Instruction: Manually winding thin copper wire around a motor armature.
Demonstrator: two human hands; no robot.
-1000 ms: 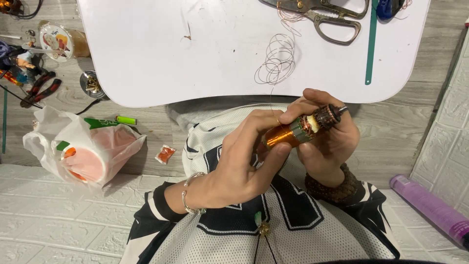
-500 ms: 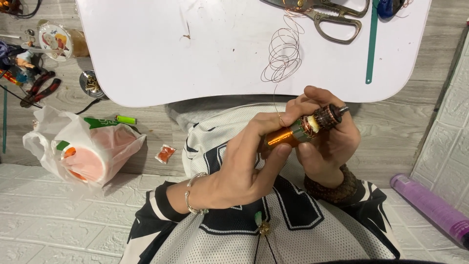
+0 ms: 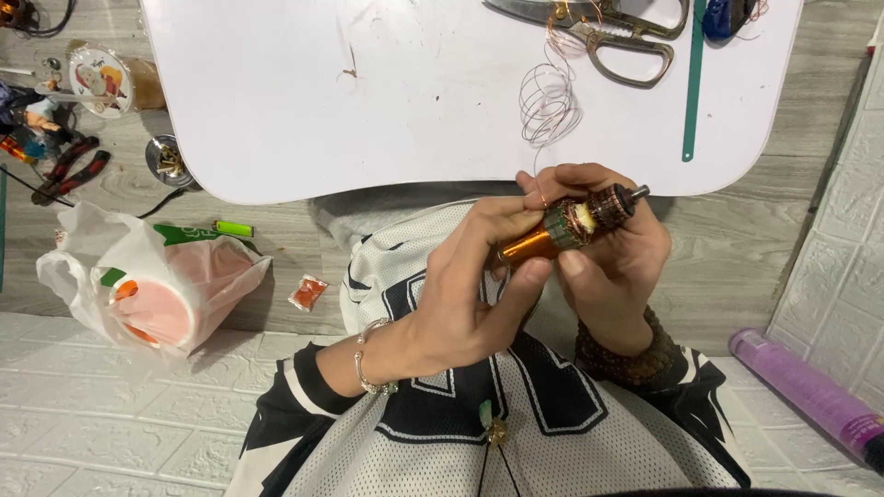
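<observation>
Copper-wound motor rotor [image 3: 562, 230] gripped by left hand [image 3: 470, 294] and right hand [image 3: 617, 258], near white table [image 3: 368, 101], wire coil [image 3: 550, 101] beyond

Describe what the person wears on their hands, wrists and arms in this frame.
Both hands are bare, without gloves. The left hand has a thin silver bangle at the wrist. The right hand has a dark brown beaded bracelet, apparently wrapped several times round the wrist. Black sleeves with white stripes cover the forearms, under a white mesh jersey.
</observation>
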